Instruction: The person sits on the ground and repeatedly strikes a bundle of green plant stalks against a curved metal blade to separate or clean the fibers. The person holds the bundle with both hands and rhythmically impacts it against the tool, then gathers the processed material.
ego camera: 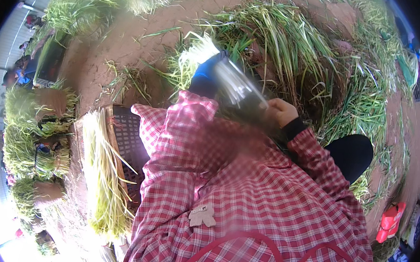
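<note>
My left hand (209, 69), in a blue and dark glove, is closed around a bunch of pale, leafy stalks (233, 82). Their whitish, frayed-looking end (198, 51) sticks out beyond the glove, and the other ends point towards my right hand (282, 113). That hand is bare, with thumb and fingers pinched at the tip of one long stalk that reaches out past the rest. Motion blurs the bunch. Just beyond both hands lies a heap of long green leafy stalks (292, 44) on the ground.
A dark plastic crate (129, 131) stands at my left, with a layer of pale yellow-green stalks (102, 181) beside it. Bundled greens (35, 153) line the far left, near other people. Loose green leaves (366, 103) cover the ground at right. A red object (391, 221) lies lower right.
</note>
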`<state>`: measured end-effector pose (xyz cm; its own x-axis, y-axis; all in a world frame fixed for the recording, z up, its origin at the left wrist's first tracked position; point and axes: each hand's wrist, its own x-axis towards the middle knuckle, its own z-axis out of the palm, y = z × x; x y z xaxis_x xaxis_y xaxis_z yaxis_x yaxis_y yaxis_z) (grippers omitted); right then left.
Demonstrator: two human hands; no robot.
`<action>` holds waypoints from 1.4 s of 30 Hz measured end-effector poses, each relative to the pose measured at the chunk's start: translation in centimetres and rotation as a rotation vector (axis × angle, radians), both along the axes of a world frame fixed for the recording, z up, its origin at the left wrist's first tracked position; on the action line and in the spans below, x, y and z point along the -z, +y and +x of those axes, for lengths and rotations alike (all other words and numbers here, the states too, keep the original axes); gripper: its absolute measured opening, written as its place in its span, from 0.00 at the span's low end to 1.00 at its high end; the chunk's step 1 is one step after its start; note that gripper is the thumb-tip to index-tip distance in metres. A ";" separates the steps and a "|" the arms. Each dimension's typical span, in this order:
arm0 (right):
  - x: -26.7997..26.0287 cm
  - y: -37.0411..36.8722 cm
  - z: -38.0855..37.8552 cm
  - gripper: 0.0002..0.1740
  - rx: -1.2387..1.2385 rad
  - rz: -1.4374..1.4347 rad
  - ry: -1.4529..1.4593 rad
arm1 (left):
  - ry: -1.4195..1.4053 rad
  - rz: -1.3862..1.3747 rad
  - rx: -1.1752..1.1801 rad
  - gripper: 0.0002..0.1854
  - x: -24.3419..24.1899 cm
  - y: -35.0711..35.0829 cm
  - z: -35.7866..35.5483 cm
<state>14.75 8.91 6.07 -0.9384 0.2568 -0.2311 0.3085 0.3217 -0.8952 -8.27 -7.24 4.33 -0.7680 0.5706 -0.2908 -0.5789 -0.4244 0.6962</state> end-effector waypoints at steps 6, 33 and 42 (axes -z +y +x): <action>-2.1 -0.6 -4.0 0.08 0.205 0.031 0.156 | -0.049 -0.103 -0.010 0.12 0.6 1.7 3.4; -23.0 -2.9 -16.6 0.05 -0.392 1.613 0.547 | 0.737 -0.311 0.260 0.24 -12.9 -7.6 9.8; -22.9 -3.0 -14.8 0.05 -0.664 1.789 0.806 | 1.316 -0.556 0.257 0.24 -23.5 -6.7 5.4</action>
